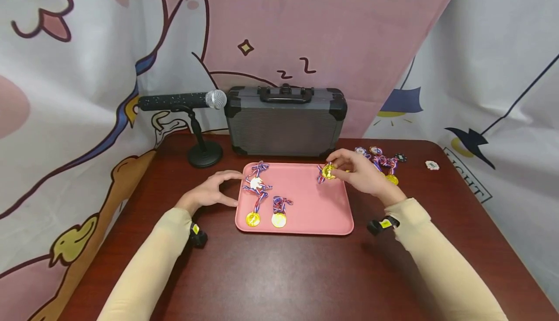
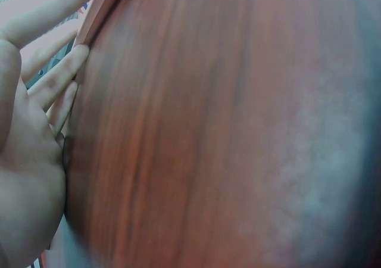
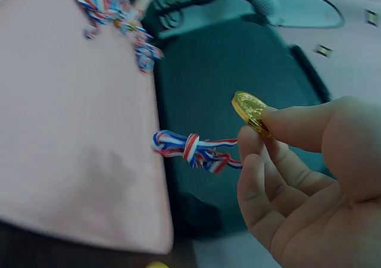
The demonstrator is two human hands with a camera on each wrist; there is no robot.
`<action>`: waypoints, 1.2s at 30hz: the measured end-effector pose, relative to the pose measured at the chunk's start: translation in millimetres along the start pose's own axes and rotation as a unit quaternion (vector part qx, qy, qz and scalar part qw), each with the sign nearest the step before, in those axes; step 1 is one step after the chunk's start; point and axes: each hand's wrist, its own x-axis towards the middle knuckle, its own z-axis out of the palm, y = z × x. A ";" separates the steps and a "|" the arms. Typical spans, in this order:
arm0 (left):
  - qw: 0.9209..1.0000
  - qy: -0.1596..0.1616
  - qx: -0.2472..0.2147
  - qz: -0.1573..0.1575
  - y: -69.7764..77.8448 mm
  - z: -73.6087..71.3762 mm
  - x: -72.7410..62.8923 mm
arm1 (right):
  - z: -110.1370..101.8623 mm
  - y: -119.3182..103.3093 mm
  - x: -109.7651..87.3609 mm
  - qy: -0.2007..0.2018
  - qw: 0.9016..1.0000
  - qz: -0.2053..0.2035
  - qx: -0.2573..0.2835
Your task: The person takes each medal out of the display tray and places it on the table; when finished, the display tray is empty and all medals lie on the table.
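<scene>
Right hand (image 1: 360,173): you have the gold medal (image 3: 250,108) pinched between thumb and forefinger, above the back right corner of the pink tray (image 1: 305,204). Its striped ribbon (image 3: 193,149) hangs knotted in a loose bundle, toward the tray's edge. Height over the tray: cannot tell.

Left hand (image 1: 212,189): fingers and thumb spread, at the tray's left rim, fingertips seemingly touching it.

Main risk, as I judge it: the pinch. You hold a smooth disc near its edge with two digits; a small roll of the thumb could let it slip. Being close to the rim, it might bounce onto the counter (image 1: 271,272) or toward the grey case (image 1: 286,129) just behind.

Second: the ribbon. Loose, it could drape over the rim, or its knot could land under the disc and leave the medal tilted.

Third: the tray. Should your left fingers push harder, it could slide right and spoil your aim. The back-left medal (image 1: 256,183) and the front-left medal (image 1: 253,219) have ribbons that appear to meet, so dragging one may tug the other. The third medal (image 1: 279,220) lies apart from them.

Also watch your right wrist: the heap of ribboned medals (image 1: 384,163) lies just beyond it, and a careless sweep could snag a loop.
</scene>
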 end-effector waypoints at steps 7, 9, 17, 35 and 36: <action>1.000 -0.001 0.004 -0.005 1.0 -0.4 -1.7 | -34.7 3.4 -31.7 0.060 0.998 0.011 -0.011; 1.000 -0.001 0.003 -0.005 1.1 -0.2 -2.0 | -38.0 7.3 -41.0 0.068 0.997 0.016 -0.016; 1.000 0.003 -0.004 0.001 1.4 3.5 -1.6 | -36.9 29.0 -72.6 0.051 0.998 0.047 0.001; 1.000 0.000 -0.019 -0.016 38.7 1.7 -11.6 | -9.6 75.5 -88.5 0.026 0.991 0.038 -0.126; 1.000 -0.001 -0.021 -0.017 38.8 1.9 -11.3 | -8.9 75.5 -88.8 0.028 0.989 0.033 -0.142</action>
